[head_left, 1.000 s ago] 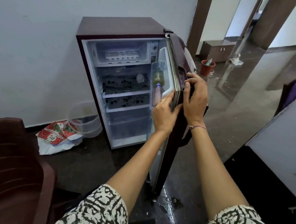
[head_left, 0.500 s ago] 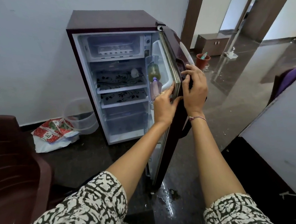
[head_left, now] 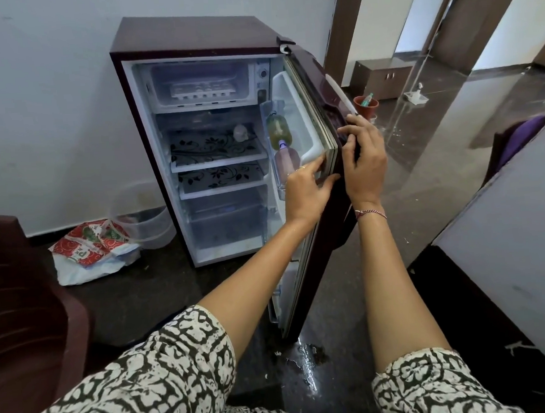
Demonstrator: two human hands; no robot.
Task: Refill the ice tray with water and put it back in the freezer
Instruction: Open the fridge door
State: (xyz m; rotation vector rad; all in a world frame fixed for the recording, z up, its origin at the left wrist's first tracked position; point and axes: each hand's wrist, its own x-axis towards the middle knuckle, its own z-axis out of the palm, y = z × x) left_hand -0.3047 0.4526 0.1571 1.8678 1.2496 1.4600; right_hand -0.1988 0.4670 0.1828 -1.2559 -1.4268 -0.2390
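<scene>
1. Left hand [head_left: 307, 189]: the fingers [head_left: 314, 168] are extended and laid together against the inner side of the fridge door [head_left: 320, 261], on the gasket [head_left: 326, 157] at its free edge. The thumb lies along that edge. The hand holds nothing.
2. Right hand [head_left: 366, 164]: it is on the outer face of the same edge, opposite the left hand, with its fingers bent and hooked over the door just below the pale handle [head_left: 337, 92]. The door is thus held between the two hands.
3. Door: it stands open to the right and is seen almost edge-on. Two bottles [head_left: 279, 129] sit in its inner shelf.
4. Step in hand: door handling. Neither hand is near the ice tray [head_left: 201, 89].
5. Tray location: it lies flat inside the freezer compartment [head_left: 159, 85] at the top of the fridge [head_left: 194, 34], behind a translucent flap.
6. Tray appearance: white, long and shallow, with a row of cells along its near side. The flap blurs the view, so it cannot be told whether the cells hold water, ice or nothing.
7. Next move, if the tray is unfilled: free one hand, lift the flap and draw the tray out level.
8. Next move, if the tray is filled: swing the door shut, moving the left fingers off the gasket before it seats.
9. Caution: a wet patch [head_left: 307, 355] lies on the dark floor just below the door's lower corner and is probably slippery.
</scene>
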